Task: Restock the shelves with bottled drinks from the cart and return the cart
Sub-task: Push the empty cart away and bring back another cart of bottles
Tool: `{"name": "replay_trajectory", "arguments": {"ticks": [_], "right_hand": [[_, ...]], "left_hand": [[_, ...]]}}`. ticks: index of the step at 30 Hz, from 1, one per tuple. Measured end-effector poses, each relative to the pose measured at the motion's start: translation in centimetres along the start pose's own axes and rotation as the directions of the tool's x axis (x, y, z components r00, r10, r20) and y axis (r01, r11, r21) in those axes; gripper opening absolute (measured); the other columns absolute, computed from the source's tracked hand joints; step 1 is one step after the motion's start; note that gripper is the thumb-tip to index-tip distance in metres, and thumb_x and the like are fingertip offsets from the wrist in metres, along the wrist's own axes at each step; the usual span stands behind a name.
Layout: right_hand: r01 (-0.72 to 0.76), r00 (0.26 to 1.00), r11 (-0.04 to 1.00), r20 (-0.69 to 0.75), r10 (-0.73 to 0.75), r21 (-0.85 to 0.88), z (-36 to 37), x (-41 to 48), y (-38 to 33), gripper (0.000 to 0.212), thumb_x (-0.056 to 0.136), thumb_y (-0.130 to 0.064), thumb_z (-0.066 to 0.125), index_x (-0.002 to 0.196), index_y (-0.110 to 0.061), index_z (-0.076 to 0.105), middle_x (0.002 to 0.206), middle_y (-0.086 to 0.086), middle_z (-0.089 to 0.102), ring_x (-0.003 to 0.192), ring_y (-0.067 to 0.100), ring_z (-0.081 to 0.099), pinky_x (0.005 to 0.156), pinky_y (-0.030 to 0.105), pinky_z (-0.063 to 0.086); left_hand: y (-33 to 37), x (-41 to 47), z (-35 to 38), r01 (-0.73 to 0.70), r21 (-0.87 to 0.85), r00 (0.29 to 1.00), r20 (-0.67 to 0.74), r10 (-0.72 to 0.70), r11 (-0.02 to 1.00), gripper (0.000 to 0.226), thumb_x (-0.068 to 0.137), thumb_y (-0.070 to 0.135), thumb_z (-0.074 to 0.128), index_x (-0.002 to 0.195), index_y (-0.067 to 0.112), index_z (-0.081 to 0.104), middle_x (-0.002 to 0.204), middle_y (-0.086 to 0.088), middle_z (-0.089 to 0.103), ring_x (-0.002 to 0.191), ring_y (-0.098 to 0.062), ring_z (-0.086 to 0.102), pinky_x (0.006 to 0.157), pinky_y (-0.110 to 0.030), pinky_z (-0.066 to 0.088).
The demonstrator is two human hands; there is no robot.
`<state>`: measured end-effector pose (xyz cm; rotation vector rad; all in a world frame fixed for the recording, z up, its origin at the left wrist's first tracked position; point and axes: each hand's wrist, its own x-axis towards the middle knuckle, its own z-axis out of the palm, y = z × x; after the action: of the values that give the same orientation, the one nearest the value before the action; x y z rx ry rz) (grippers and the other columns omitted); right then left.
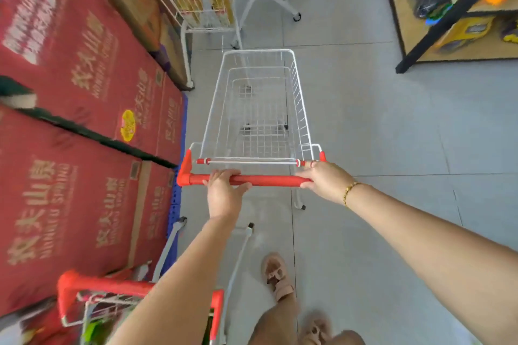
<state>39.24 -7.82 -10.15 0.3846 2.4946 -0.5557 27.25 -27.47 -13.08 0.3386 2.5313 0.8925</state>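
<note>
The white wire shopping cart (259,50) stands on the grey tiled floor (378,134) straight ahead of me. Its basket holds no bottles, so I judge the restocking done and the return in hand. My left hand (224,193) and right hand (322,179) each curl round its red plastic handle bar (269,180). Next I probably need to steer it straight past the stacked red cardboard cases (70,92), toward the parked red-handled wire cart (196,0) ahead.

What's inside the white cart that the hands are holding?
No bottles: the cart's wire basket holds nothing. Through its mesh bottom show grey floor tiles and two small dark wheels. Nothing covers the inside; the left hand and right hand grip the red handle.
</note>
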Motion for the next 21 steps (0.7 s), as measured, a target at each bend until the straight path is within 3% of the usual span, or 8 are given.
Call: {"name": "replay_trajectory", "arguments": {"ticks": [2, 3, 5, 7, 10, 14, 17, 21], "right_hand": [[0.043, 0.999, 0.998, -0.003, -0.043, -0.039, -1.2, 2.5, -1.5, 0.031, 0.097, -0.028, 0.046, 0.125, -0.022, 0.055, 0.128, 0.006, 0.052, 0.114, 0.024, 0.052, 0.092, 0.035, 0.044], [0.063, 0.998, 0.996, -0.007, -0.063, -0.057, -1.7, 3.8, -2.3, 0.031, 0.097, -0.029, 0.045, 0.126, -0.023, 0.056, 0.126, 0.005, 0.053, 0.113, 0.023, 0.052, 0.092, 0.035, 0.044], [0.104, 0.995, 0.992, -0.004, -0.104, -0.069, -2.9, 6.6, -4.1, 0.032, 0.096, -0.031, 0.046, 0.125, -0.025, 0.057, 0.127, 0.006, 0.053, 0.115, 0.023, 0.052, 0.093, 0.035, 0.044], [0.139, 0.99, 0.989, -0.009, -0.14, -0.053, -4.1, 9.4, -5.8, 0.031, 0.096, -0.032, 0.047, 0.123, -0.026, 0.059, 0.127, 0.007, 0.054, 0.116, 0.024, 0.052, 0.093, 0.036, 0.044], [0.195, 0.98, 0.978, -0.016, -0.197, -0.068, -5.9, 13.3, -8.2, 0.029, 0.096, -0.032, 0.047, 0.12, -0.026, 0.061, 0.12, 0.007, 0.056, 0.108, 0.023, 0.056, 0.087, 0.036, 0.047], [0.249, 0.967, 0.961, -0.024, -0.254, -0.123, -7.8, 18.0, -10.0, 0.027, 0.096, -0.034, 0.046, 0.114, -0.024, 0.063, 0.109, 0.007, 0.056, 0.098, 0.025, 0.058, 0.075, 0.031, 0.045], [0.303, 0.951, 0.938, -0.016, -0.31, -0.165, -9.4, 20.8, -10.2, 0.027, 0.096, -0.035, 0.046, 0.112, -0.023, 0.063, 0.106, 0.007, 0.058, 0.094, 0.024, 0.061, 0.072, 0.031, 0.047], [0.354, 0.931, 0.915, -0.017, -0.364, -0.196, -12.2, 23.9, -9.7, 0.028, 0.097, -0.031, 0.045, 0.114, -0.018, 0.061, 0.112, 0.009, 0.058, 0.097, 0.028, 0.062, 0.075, 0.033, 0.049]], "left_hand": [[-0.6, 2.3, -2.4, 0.058, -0.008, 0.998, 0.005, -0.058, 0.998, 0.038, 0.069, 0.015, 0.081, 0.105, 0.01, 0.069, 0.106, -0.007, 0.061, 0.099, -0.024, 0.058, 0.084, -0.012, 0.041], [-0.9, 3.5, -3.5, 0.083, -0.014, 0.997, 0.004, -0.083, 0.996, 0.039, 0.069, 0.014, 0.081, 0.105, 0.01, 0.069, 0.107, -0.008, 0.061, 0.098, -0.022, 0.058, 0.075, -0.008, 0.041], [-1.6, 5.8, -5.4, 0.126, -0.026, 0.992, -0.021, -0.127, 0.992, 0.04, 0.068, 0.013, 0.082, 0.105, 0.011, 0.069, 0.109, -0.006, 0.062, 0.109, -0.023, 0.056, 0.084, -0.016, 0.04], [-2.0, 7.7, -7.1, 0.169, -0.061, 0.981, -0.084, -0.174, 0.984, 0.04, 0.07, 0.012, 0.081, 0.108, 0.012, 0.068, 0.121, -0.007, 0.059, 0.13, -0.021, 0.042, 0.098, -0.022, 0.034], [-2.2, 9.8, -8.1, 0.225, -0.109, 0.943, -0.224, -0.244, 0.968, 0.044, 0.081, 0.011, 0.071, 0.124, 0.012, 0.059, 0.151, -0.005, 0.031, 0.143, -0.019, 0.022, 0.113, -0.031, 0.025], [-1.5, 12.7, -8.3, 0.265, -0.134, 0.926, -0.242, -0.29, 0.955, 0.063, 0.086, 0.014, 0.067, 0.142, 0.012, 0.04, 0.159, -0.001, 0.004, 0.143, -0.021, 0.023, 0.113, -0.031, 0.026], [-1.0, 15.3, -8.9, 0.306, -0.088, 0.927, -0.2, -0.318, 0.948, 0.085, 0.076, 0.026, 0.077, 0.146, 0.013, 0.03, 0.159, -0.005, -0.005, 0.145, -0.023, 0.015, 0.115, -0.035, 0.025], [0.9, 18.8, -9.6, 0.345, -0.043, 0.913, -0.216, -0.345, 0.938, 0.09, 0.075, 0.034, 0.076, 0.147, 0.012, 0.027, 0.159, -0.009, -0.005, 0.146, -0.024, 0.005, 0.113, -0.035, 0.023]]}}
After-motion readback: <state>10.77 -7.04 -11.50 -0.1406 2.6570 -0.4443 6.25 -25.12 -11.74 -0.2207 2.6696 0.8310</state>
